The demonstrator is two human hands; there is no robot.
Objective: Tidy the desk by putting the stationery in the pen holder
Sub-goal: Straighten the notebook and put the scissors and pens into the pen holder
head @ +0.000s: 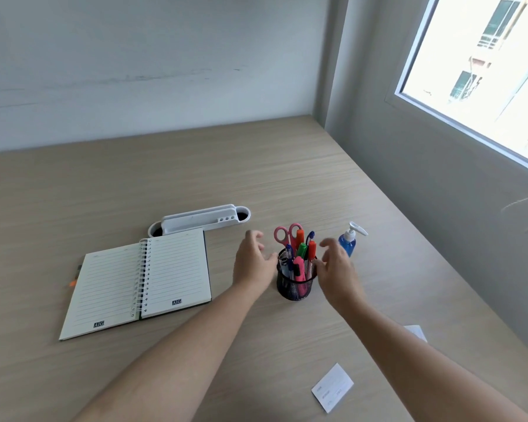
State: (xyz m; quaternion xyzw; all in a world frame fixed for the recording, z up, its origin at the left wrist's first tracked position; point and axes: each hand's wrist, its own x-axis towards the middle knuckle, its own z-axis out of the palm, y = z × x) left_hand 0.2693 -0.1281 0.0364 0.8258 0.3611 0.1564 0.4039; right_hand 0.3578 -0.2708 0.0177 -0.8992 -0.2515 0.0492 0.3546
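Observation:
A black mesh pen holder stands on the wooden desk. It holds pink-handled scissors, an orange marker, a green marker, a pink highlighter and several pens. My left hand is just left of the holder, fingers spread, holding nothing. My right hand is just right of it, fingers apart and empty. Neither hand clearly touches the holder.
An open spiral notebook lies to the left, with a pen tip showing at its left edge. A white desk organiser sits behind it. A blue pump bottle stands right of the holder. Paper slips lie near me.

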